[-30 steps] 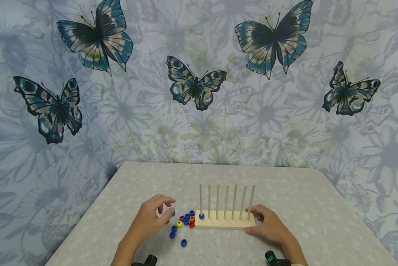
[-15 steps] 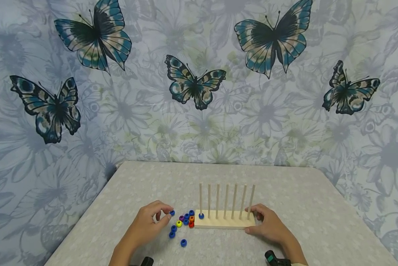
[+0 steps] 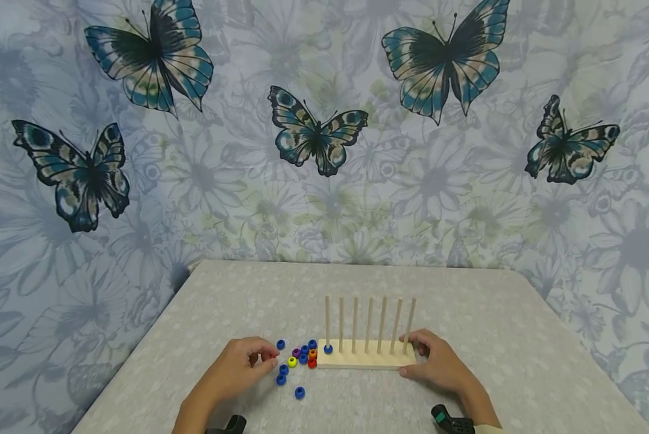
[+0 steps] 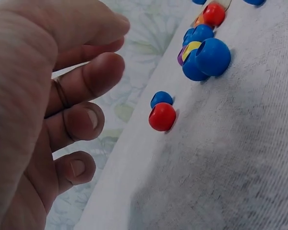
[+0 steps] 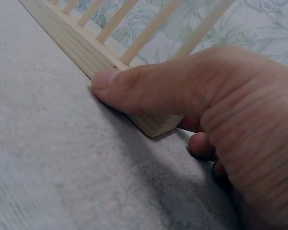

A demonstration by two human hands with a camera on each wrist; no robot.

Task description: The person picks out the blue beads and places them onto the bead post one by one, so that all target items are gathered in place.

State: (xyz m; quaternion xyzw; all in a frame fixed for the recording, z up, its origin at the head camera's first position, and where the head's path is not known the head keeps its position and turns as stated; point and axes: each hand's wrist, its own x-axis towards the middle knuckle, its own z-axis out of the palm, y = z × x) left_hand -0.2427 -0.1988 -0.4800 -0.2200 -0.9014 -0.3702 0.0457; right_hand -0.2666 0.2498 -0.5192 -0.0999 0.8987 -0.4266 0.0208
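My left hand (image 3: 243,364) hovers beside the loose beads with its fingers loosely bent and a gap between thumb and forefinger. In the left wrist view a red bead (image 4: 162,117) and a blue bead (image 4: 161,99) lie on the cloth near those fingertips, nothing held. From the head, the red bead is mostly hidden by the fingers. My right hand (image 3: 435,364) grips the right end of a wooden peg board (image 3: 364,363), thumb (image 5: 134,88) along its front edge, other fingers behind. One blue bead (image 3: 328,349) sits at the foot of the leftmost peg.
Several blue beads, a yellow bead (image 3: 292,361), a purple bead (image 3: 296,353), an orange bead (image 3: 313,354) and a red one lie left of the board. One blue bead (image 3: 299,393) lies nearer the front. The cloth-covered table (image 3: 465,301) meets a butterfly-patterned wall (image 3: 324,217).
My left hand has lowered toward the red and blue beads at the left of the pile, its fingers drawing closer together. The right hand keeps its grip on the board.
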